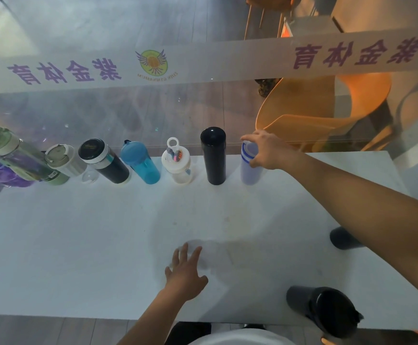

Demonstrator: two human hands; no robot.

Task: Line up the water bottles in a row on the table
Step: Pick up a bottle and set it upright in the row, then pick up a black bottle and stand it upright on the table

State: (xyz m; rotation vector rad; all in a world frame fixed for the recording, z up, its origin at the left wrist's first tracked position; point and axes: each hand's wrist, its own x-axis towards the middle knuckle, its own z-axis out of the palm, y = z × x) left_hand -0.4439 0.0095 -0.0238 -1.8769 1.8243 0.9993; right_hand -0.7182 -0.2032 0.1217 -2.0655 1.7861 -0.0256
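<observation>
A white worktop (103, 245) is carrying a row of upright water bottles along its far edge, against the glass. From the left they are running green (16, 155), cream (63, 160), black with a silver band (105, 161), blue (140, 163), clear with a white lid (178, 164), tall black (213, 156), then a pale lilac bottle (250, 168) (two blue stripes near its top). The right hand (265, 150) is gripping that lilac bottle at its top, fingers curled around it. The left hand (185, 272) is resting spread flat on the worktop, well apart, holding nothing.

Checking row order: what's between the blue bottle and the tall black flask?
One thing: the white loop-lid bottle stands between the blue bottle and the tall black flask, apart from both, in the head view.
</observation>
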